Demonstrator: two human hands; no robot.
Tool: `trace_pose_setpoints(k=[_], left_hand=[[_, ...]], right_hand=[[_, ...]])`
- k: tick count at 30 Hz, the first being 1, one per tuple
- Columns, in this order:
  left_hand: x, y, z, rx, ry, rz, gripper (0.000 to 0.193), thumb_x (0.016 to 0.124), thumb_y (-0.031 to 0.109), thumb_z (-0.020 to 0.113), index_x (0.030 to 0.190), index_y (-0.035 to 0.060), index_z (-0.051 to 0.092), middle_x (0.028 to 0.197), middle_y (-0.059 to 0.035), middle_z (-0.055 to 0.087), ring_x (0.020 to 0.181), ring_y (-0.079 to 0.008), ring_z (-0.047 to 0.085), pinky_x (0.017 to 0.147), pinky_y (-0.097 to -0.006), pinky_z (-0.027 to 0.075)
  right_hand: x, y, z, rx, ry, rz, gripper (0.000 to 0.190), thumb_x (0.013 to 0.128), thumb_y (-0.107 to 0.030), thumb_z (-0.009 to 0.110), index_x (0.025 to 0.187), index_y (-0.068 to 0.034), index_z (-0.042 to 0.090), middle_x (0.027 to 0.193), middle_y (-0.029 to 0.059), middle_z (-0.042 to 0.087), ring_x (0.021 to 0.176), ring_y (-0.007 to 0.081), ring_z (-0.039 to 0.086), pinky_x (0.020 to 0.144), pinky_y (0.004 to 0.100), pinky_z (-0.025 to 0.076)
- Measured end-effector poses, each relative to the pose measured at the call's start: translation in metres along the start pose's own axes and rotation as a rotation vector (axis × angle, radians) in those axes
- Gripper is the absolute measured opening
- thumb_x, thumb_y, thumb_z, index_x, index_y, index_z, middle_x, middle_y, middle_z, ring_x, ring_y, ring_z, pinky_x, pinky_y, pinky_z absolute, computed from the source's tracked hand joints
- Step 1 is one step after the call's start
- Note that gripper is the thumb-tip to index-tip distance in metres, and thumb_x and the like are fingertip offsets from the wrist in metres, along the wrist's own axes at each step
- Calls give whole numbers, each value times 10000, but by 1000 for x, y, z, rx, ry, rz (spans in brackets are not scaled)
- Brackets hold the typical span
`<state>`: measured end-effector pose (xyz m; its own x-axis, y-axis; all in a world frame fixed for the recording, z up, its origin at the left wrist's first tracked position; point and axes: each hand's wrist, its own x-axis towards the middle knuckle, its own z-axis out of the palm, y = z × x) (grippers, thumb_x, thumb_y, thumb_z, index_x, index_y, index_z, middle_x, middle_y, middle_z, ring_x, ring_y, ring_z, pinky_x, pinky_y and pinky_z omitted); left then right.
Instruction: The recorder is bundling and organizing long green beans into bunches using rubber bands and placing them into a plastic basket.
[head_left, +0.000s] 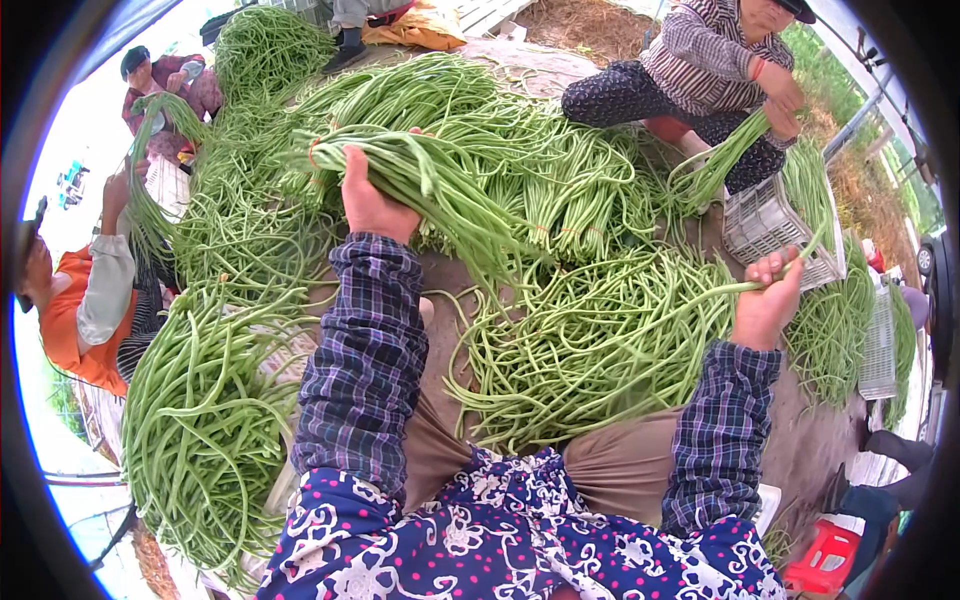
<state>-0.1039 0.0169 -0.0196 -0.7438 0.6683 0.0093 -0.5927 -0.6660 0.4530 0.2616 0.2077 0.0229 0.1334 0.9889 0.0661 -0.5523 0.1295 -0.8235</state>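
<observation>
My left hand (379, 196) grips a thick bunch of long green beans (450, 191), raised over the floor, its ends trailing to the lower right. A thin red band shows near the bunch's left end. Out to the right, my right hand (769, 300) is closed around a few long beans (712, 294) that stretch leftwards over a loose pile of long beans (585, 337) in front of my knees. Beyond the raised bunch lie tied bundles of long beans (577, 195), some with red bands. At my left a large heap of beans (210, 427) rests on a crate.
A co-worker (705, 67) sits at the upper right, holding beans above a white plastic crate (772, 225). Two more people (82, 300) (169, 90) handle beans at the left. More bean heaps (262, 52) lie at the back. A red plastic stool (825, 551) stands at the lower right.
</observation>
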Motion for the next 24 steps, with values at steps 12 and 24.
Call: trace_pose_setpoints(k=[12,24], left_hand=[[-5,8,-12,-103,-191,-51,832,869,621,398,1283,-99,342,1246,-231,462,1202,-361,421,1050,-468,334],[-2,-16,-1,-151,-235,-105,821,854,618,445,1241,-105,397,1192,-234,507,1155,-373,471,1016,-462,379]], right_hand=[[-6,10,9,21,-230,61,272,982,-238,425,1117,-15,505,564,-49,335,516,58,338,551,247,342],[-39,33,35,12,-636,437,361,992,-312,396,1118,-7,542,550,-36,387,497,48,342,514,237,336]])
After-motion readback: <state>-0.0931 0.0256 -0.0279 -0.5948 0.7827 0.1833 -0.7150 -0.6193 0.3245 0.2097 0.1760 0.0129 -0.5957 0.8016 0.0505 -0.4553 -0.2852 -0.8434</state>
